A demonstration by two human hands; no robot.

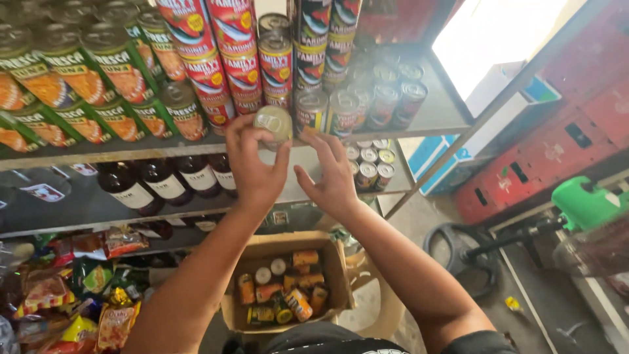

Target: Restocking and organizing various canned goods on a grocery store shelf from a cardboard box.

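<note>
Pinching a can [274,122] with left hand [252,167], fingers curled around its side, right at the front edge of the shelf [432,118] beside red cans [239,65]. Tilting it forward: long axis leaning, lid toward the camera (likely for lining up with the row). Hovering right hand [331,177] just beside, fingers spread, empty. Sitting below: box [259,249].

can [274,122] label blurred, snack packets [59,298] cropped
</note>
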